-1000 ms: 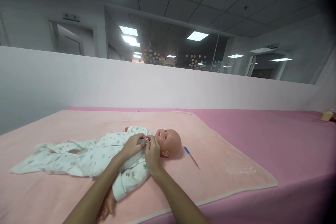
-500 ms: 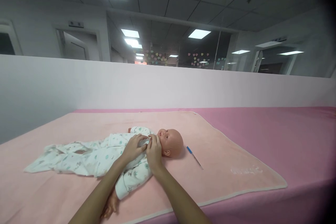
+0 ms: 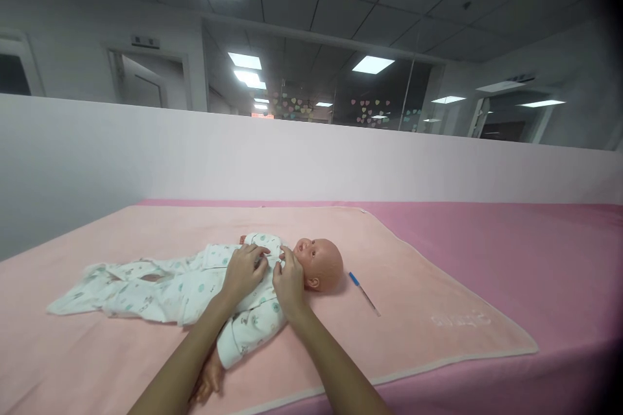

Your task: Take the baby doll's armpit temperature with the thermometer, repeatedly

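A baby doll (image 3: 324, 266) lies on its back, its bald head to the right. It wears a white romper (image 3: 195, 288) with small green prints. My left hand (image 3: 246, 269) rests on the romper's chest, its index finger stretched out and its thumb a little apart. My right hand (image 3: 291, 277) is at the neckline beside the doll's chin, fingers curled around the romper's edge. A small gap lies between my two hands. What sits right under my fingertips is partly hidden. The doll's near hand (image 3: 211, 377) sticks out of the sleeve beside my left forearm.
A pen (image 3: 364, 293) with a blue cap lies right of the doll's head. Beneath is a peach blanket (image 3: 413, 285) with a pale border, spread over a pink cover (image 3: 545, 259). A white low wall (image 3: 311, 159) rises behind.
My hands have come slightly apart at the romper's neckline. The left one has drawn back a little to the left. The view has shifted slightly; the doll and pen lie as before.
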A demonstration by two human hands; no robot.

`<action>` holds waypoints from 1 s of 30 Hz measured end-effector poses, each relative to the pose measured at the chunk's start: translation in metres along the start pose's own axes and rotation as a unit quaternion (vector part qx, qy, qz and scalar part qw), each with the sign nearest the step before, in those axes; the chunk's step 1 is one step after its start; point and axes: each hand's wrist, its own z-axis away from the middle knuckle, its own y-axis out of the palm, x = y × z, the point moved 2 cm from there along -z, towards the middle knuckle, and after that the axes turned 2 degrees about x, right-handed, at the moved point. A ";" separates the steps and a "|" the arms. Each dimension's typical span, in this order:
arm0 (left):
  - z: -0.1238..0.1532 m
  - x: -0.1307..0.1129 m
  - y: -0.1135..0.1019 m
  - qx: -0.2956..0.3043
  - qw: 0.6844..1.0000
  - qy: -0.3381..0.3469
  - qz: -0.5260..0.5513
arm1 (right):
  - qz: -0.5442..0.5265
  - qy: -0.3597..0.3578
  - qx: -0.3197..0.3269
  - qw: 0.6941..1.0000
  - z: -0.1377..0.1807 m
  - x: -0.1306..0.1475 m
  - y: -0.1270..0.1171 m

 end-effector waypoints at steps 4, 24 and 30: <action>0.003 0.009 -0.006 -0.010 1.000 -0.003 -0.029 | -0.001 -0.006 0.006 1.000 0.001 0.000 -0.001; 0.012 0.030 -0.004 -0.033 0.989 -0.045 0.140 | 0.191 -0.065 0.147 0.968 -0.015 0.036 0.010; 0.011 0.031 -0.005 -0.008 0.973 -0.074 0.218 | 0.206 -0.088 0.131 0.966 -0.006 0.033 0.012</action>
